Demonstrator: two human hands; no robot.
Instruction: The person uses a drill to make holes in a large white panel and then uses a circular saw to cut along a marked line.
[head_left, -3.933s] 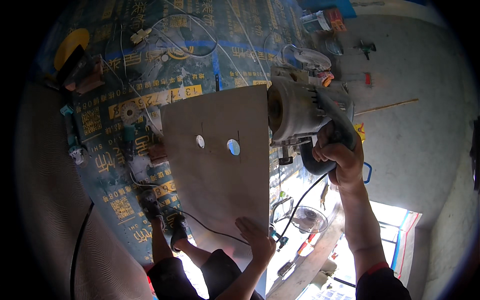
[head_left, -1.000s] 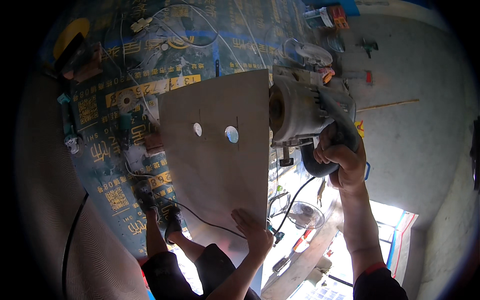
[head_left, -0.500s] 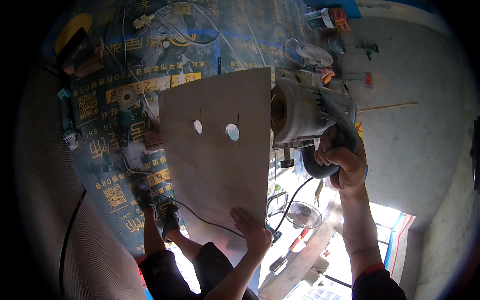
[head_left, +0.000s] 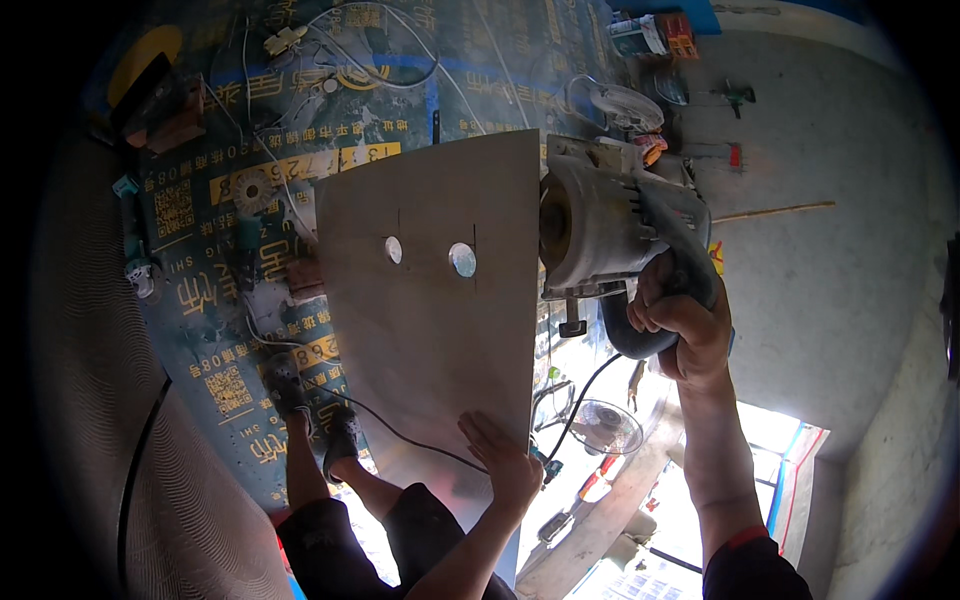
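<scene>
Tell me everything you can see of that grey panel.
The grey panel looks flat and smooth, perhaps tile or stone. Two round holes pierce its upper part, the left looking smaller, with thin dark lines beside them. It extends upward in the view, tilt unclear. The left hand, grip open, lies flat against it near its right edge. A black cord passes across its lower part. A power tool is by its upper right side; contact can't be judged.
</scene>
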